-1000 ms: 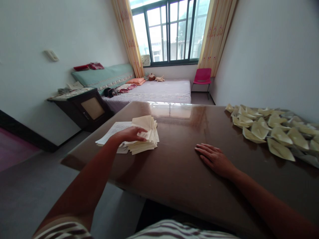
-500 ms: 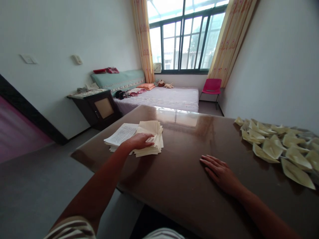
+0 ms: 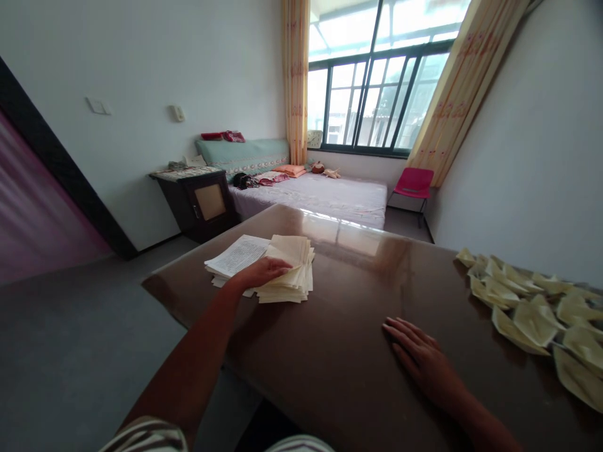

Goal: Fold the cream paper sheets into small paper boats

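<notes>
Head view on my monitor: at the left edge of the worktop [image 3: 346,326] I find a pile of written sheets [image 3: 238,254], and against its right side a stack of pale yellow paper [image 3: 289,248], its layers loosely staggered. Over that stack lies the left hand [image 3: 264,273], fingers slightly curled and close together at the upper layers; whether they have pinched one or merely touch it, I cannot tell. I read the step as parting a top layer from the rest. For that, I judge, the next move calls for a light grip on one layer, so its neighbours do not drag along. Farther right, between the near and far edges, the right hand [image 3: 421,355] rests palm down, fingers extended, holding nothing I can see. Rightmost, toward the far edge, folded yellow paper pieces [image 3: 534,320] sit crowded together, well apart from the stack.
</notes>
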### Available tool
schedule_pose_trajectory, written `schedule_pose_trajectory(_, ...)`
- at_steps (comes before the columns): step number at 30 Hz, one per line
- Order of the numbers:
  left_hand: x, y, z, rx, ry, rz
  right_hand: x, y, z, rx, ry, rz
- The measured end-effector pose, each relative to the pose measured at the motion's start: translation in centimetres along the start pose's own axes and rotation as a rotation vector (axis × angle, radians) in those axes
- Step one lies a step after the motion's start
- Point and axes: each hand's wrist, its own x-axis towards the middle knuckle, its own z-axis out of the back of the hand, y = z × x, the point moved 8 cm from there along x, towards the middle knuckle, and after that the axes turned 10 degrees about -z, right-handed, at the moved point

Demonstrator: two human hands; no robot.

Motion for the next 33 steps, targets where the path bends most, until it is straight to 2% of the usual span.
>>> schedule_pose_trajectory(6,-0.6,1.0,0.2,-0.126,-0.009,0.021,0.1,0.1,0.1,-0.029,0.016,-0.001)
schedule_pose_trajectory(13,-1.3,2.8,0.0,-0.165,0.049,0.039,-0.1,0.0,0.0,-0.045,0.006,0.005)
schedule_pose_trajectory(30,-0.2,2.6,0.3,-0.060,0.114,0.091,0.0,0.2,0.4,-0.042,-0.008,0.038)
schedule_pose_trajectory(33,0.5,2.4,1.2,-0.017,0.035,0.105,-0.1,0.2,0.4,-0.026,-0.015,0.054)
